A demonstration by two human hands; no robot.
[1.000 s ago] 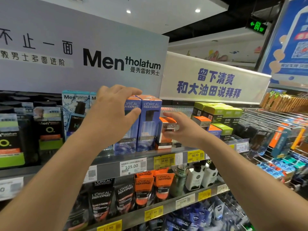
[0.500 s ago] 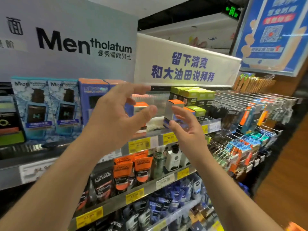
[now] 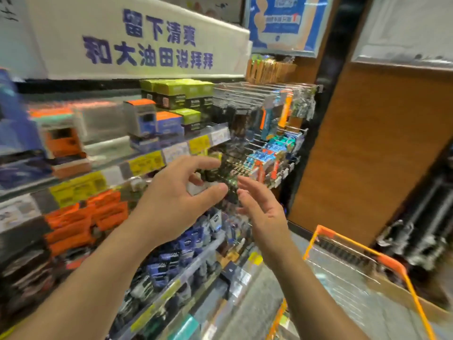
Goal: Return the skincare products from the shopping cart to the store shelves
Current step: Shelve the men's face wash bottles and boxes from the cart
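Small skincare boxes [image 3: 141,117] on the upper shelf [image 3: 157,149], gray and blue with orange tops, standing upright side by side. Green-topped boxes [image 3: 188,93] just behind and above them. Orange tubes [image 3: 85,217] one shelf down, dark blue Nivea packs [image 3: 187,244] lower still. Yellow price tags [image 3: 145,163] along the shelf edges. Everything on the left very blurry, so no words to read there. Up top, a white sign [image 3: 147,42] with big blue Chinese letters. To the right of the boxes, flat packs [image 3: 269,141] hanging on hooks.

Left hand [image 3: 176,204] up in front of the shelves, grip wide, thumb and fingers loosely bent and apart, holding nothing. Right hand [image 3: 261,212] just beside it, grip wide too, fingers nearly straight, holding nothing. Both hands well below the orange-topped boxes and not touching them.

Orange shopping cart [image 3: 367,260] down at the right, beside a brown wood wall [image 3: 380,143]. Too blurry to tell what sits in it.

Half a second ago: both hands higher, right by an orange-topped box at the upper shelf. Now lower and away from it. View swung right and down, so no more big Mentholatum sign, and the cart newly in sight.
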